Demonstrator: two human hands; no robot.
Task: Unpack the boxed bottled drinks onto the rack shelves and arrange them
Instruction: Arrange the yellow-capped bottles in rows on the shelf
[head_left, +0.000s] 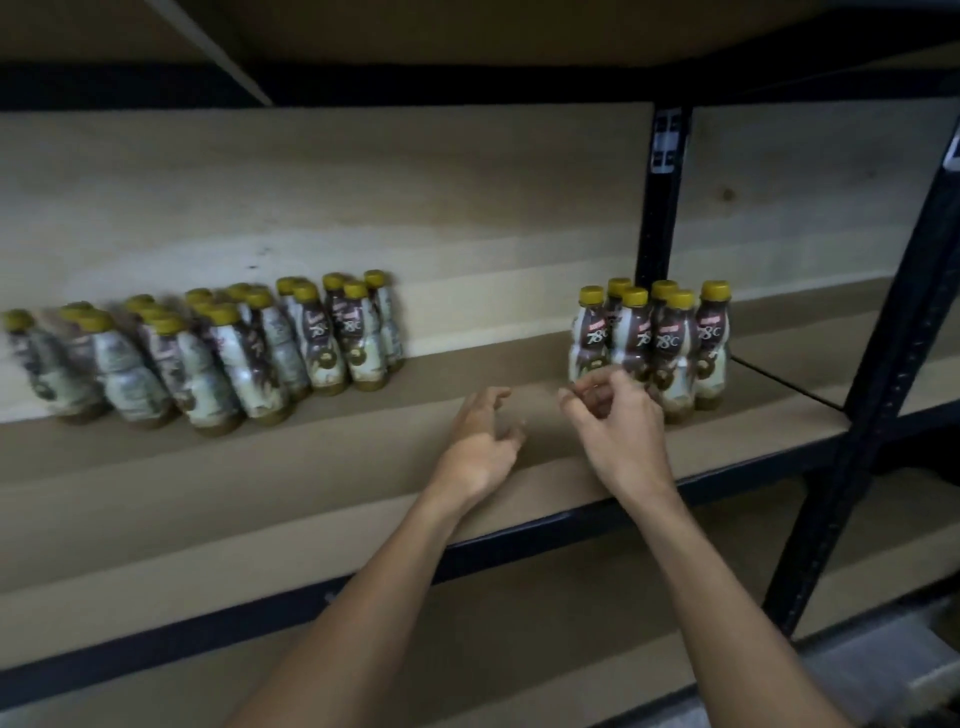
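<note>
Hands empty, loosely curled: right hand (618, 423) just before right bottle cluster (670, 332), left hand (483, 439) beside.

Yellow-capped bottles (652, 343) upright in two shelf (363, 457) clusters

On the shelf (311, 467), the small bottle cluster (649, 338) stands just behind the right grip (618, 415); the larger bottle group (208, 353) stands well left of the left grip (483, 431). The grips are side by side.
</note>
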